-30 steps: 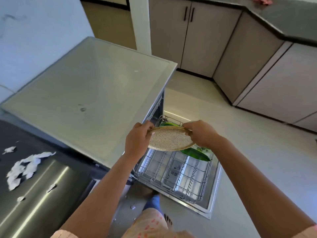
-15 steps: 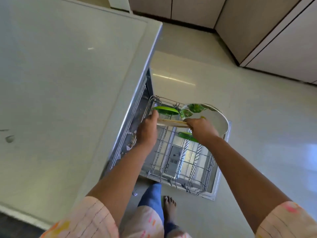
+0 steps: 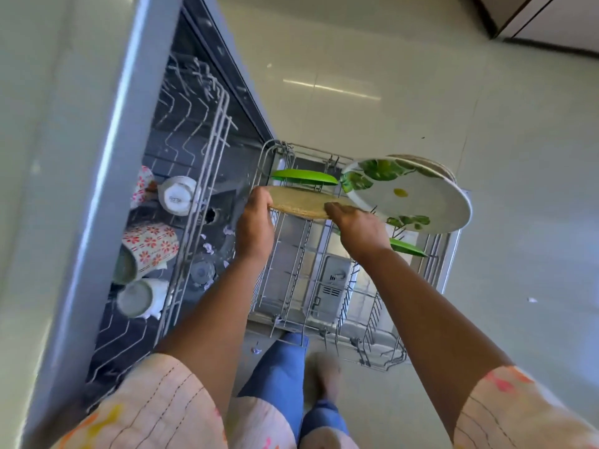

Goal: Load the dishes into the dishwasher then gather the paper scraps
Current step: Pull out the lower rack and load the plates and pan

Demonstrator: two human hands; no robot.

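A speckled beige plate (image 3: pixel 301 202) is held edge-on over the pulled-out lower dishwasher rack (image 3: pixel 327 286). My left hand (image 3: pixel 254 223) grips its left rim and my right hand (image 3: pixel 356 226) grips its right rim. Behind it a green plate (image 3: pixel 304 177) stands in the rack. A large white plate with green leaves (image 3: pixel 418 199) leans at the rack's far right, with another plate rim behind it. A second green plate (image 3: pixel 406 247) shows under my right wrist. Small paper scraps (image 3: pixel 207 247) lie on the dishwasher floor.
The upper rack (image 3: pixel 194 131) inside the dishwasher holds floral mugs (image 3: pixel 152 243) and white cups (image 3: pixel 178 196). The grey countertop (image 3: pixel 48 157) fills the left. A paper scrap (image 3: pixel 531 299) lies on the tiled floor at right. My feet (image 3: pixel 324 374) stand by the rack's near edge.
The view has tilted down and closer to the dishwasher. Both hands have lowered the beige plate, turning it from flat to edge-on, down to the lower rack beside the green plate.
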